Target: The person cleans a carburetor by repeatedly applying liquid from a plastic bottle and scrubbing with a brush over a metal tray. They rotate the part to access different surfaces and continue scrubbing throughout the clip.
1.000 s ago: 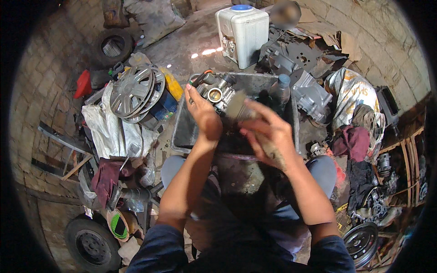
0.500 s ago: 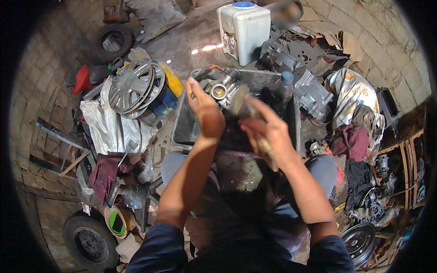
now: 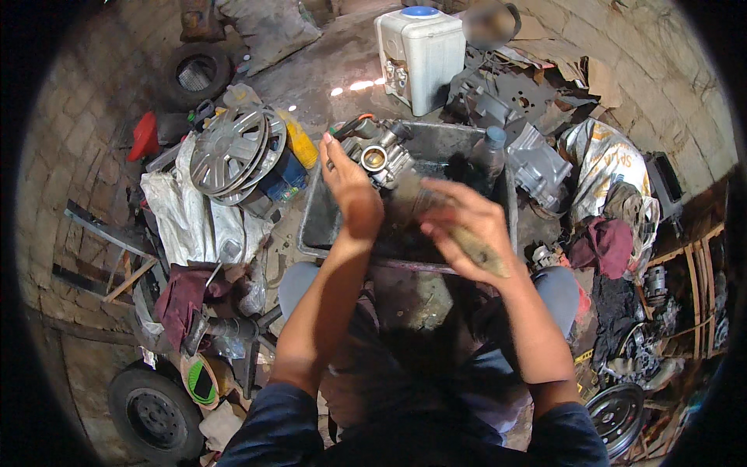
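My left hand (image 3: 352, 194) is wrapped round the left side of a silver metal throttle body (image 3: 389, 162), holding it up over the basin. Its round bore faces me, with a brass-coloured plate inside; black and orange fittings show on top. A brush with a wooden handle (image 3: 476, 251) is gripped in my right hand (image 3: 467, 222). The brush's pale bristle end, smeared by motion, is close to the lower right of the throttle body; whether they touch I cannot tell. Below both hands is a grey rectangular basin (image 3: 510, 226) with dark contents.
A clear bottle (image 3: 490, 152) stands in the basin's right corner. Beyond the basin is a white box (image 3: 424, 58) with a blue lid. Hubcaps (image 3: 229, 152) and a white sack (image 3: 175, 202) lie left. Metal housings (image 3: 537, 159) and a maroon cloth (image 3: 603, 245) lie right.
My right hand has shifted slightly right, and the brush handle now shows more along the palm. My left hand and the throttle body stay nearly in place.
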